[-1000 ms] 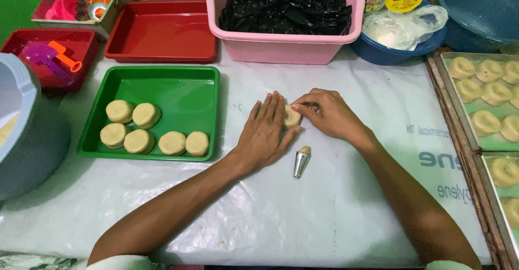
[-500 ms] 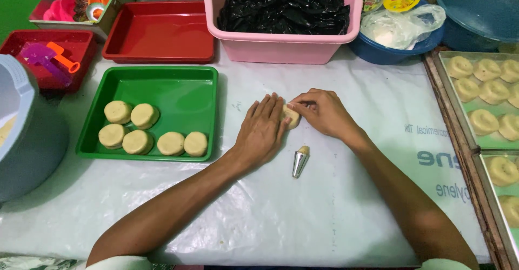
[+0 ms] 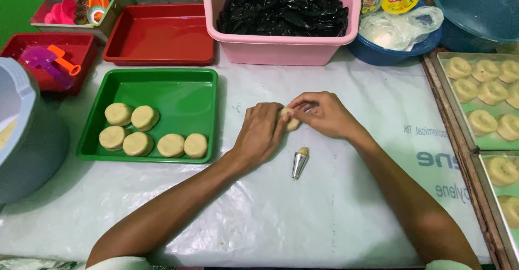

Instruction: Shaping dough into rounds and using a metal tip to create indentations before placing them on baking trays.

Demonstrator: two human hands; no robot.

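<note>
**Dough piece pinched between both hands, beside the green tray**

A small pale dough piece (image 3: 292,122) lies on the plastic-covered tabletop (image 3: 335,216), just to the side of the green tray (image 3: 200,86), level with its middle. The left hand (image 3: 262,135) and right hand (image 3: 321,113) meet over the dough from opposite sides, fingertips closed together on it; both are equally near. Its shape and long axis cannot be told, since fingers cover most of it. A metal piping nozzle (image 3: 299,163) lies nearer the person than the dough, untouched. Six dough rounds (image 3: 172,145) sit in the tray's near part.
</note>
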